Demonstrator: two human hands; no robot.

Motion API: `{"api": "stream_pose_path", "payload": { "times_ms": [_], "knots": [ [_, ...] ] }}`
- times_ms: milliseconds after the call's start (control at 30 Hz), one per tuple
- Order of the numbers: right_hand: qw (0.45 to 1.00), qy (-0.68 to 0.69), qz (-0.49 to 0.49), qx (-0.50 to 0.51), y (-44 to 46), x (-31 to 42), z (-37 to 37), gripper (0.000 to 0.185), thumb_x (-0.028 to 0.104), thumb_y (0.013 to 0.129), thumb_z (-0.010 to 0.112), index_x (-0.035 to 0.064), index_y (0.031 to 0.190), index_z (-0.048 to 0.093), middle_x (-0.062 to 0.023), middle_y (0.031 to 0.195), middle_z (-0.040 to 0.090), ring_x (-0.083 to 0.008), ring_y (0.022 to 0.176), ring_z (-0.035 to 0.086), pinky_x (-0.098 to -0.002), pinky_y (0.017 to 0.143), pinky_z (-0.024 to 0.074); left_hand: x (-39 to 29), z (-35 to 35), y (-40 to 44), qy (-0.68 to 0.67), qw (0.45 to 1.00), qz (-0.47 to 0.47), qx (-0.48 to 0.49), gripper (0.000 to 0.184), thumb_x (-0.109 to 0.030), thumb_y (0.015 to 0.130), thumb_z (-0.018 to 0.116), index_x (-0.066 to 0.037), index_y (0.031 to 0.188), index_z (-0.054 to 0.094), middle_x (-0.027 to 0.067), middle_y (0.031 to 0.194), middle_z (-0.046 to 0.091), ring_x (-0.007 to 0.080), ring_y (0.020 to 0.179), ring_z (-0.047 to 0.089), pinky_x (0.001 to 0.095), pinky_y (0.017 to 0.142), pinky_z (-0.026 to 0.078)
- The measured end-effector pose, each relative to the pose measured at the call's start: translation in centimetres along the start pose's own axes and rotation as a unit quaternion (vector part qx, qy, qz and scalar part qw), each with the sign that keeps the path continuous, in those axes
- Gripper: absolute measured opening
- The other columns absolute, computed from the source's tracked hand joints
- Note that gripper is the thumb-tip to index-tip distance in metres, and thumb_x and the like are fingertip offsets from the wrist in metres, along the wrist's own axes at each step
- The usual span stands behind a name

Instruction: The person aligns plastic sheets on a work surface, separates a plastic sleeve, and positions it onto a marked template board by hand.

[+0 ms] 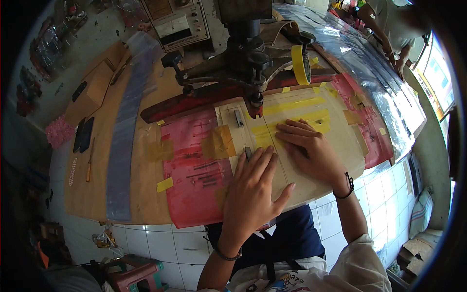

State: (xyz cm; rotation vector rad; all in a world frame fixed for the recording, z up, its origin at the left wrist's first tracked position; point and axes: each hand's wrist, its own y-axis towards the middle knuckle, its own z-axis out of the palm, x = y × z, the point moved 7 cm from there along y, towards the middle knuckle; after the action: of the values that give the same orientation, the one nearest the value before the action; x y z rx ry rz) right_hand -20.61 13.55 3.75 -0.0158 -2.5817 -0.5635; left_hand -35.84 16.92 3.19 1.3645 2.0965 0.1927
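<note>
My left hand [255, 187] lies palm down on a cream board [304, 180], its fingers stretched out and its thumb apart. Its fingertips are beside a small dark metal block [248, 153], partly hidden by them. A second grey block [238, 118] rests higher on the board. On the board's right half, my right hand [306, 151] lies with fingers stretched forward across yellow tape strips [318, 119]. A dark patch shows under its palm, and I cannot make out what it is. Thin drawn lines run down the board between the hands.
Just beyond the hands stands a press head [248, 63] with a red bar [194, 103] and a yellow tape roll [300, 64]. Red sheeting [194, 175] lies under the board. At left are a screwdriver [89, 163] and a phone [86, 134]. Another person [394, 29] works at upper right.
</note>
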Motion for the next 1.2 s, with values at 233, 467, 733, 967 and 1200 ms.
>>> {"api": "stream_pose_path", "payload": {
  "times_ms": [233, 467, 733, 967, 1200],
  "knots": [
    [1.0, -0.002, 0.008, -0.006, 0.11, 0.14, 0.0, 0.037, 0.004, 0.088, 0.06, 0.0005, 0.123, 0.071, -0.0185, 0.137, 0.064, -0.0371, 0.137, 0.053, -0.0505, 0.121, 0.0345, 0.14, 0.18, 0.12, 0.004, 1.0, -0.011, -0.001, 0.062, -0.037, 0.09, 0.07, 0.007, 0.132, 0.061, 0.0201, 0.142, 0.059, 0.0359, 0.134, 0.053, 0.0528, 0.12, 0.034],
    [1.0, -0.005, 0.003, 0.0, 0.14, -0.01, 0.17, 0.037, 0.007, 0.09, 0.061, 0.0007, 0.125, 0.071, -0.0187, 0.139, 0.063, -0.0365, 0.138, 0.052, -0.0504, 0.121, 0.0342, 0.23, 0.25, 0.2, 0.008, 1.0, -0.022, 0.002, 0.06, -0.035, 0.091, 0.068, 0.008, 0.132, 0.06, 0.0204, 0.143, 0.057, 0.0359, 0.137, 0.051, 0.0513, 0.12, 0.034],
    [1.0, -0.022, -0.012, 0.001, -0.09, 0.15, 0.21, 0.034, 0.015, 0.094, 0.064, 0.002, 0.125, 0.071, -0.0168, 0.14, 0.063, -0.0356, 0.138, 0.052, -0.0511, 0.121, 0.0339, 0.17, 0.25, 0.22, 0.01, 1.0, -0.027, 0.0, 0.058, -0.032, 0.089, 0.069, 0.006, 0.133, 0.061, 0.0194, 0.143, 0.058, 0.0362, 0.136, 0.052, 0.0506, 0.12, 0.035],
    [0.999, -0.031, -0.015, -0.007, -0.04, 0.45, -0.03, 0.032, 0.019, 0.095, 0.065, 0.0034, 0.122, 0.072, -0.0154, 0.137, 0.065, -0.0347, 0.135, 0.054, -0.0507, 0.12, 0.0353, 0.09, 0.25, 0.19, 0.004, 1.0, -0.02, -0.004, 0.057, -0.031, 0.092, 0.066, 0.009, 0.132, 0.059, 0.022, 0.142, 0.058, 0.0363, 0.136, 0.052, 0.0515, 0.12, 0.034],
    [0.999, -0.028, -0.014, -0.01, -0.08, 0.51, -0.2, 0.032, 0.02, 0.094, 0.066, 0.0038, 0.121, 0.073, -0.0148, 0.136, 0.065, -0.0344, 0.133, 0.056, -0.0505, 0.119, 0.0364, 0.08, 0.18, 0.17, 0.001, 1.0, -0.02, -0.009, 0.054, -0.029, 0.092, 0.065, 0.01, 0.129, 0.06, 0.0228, 0.14, 0.058, 0.0367, 0.134, 0.053, 0.0524, 0.119, 0.036]
  ]
}}
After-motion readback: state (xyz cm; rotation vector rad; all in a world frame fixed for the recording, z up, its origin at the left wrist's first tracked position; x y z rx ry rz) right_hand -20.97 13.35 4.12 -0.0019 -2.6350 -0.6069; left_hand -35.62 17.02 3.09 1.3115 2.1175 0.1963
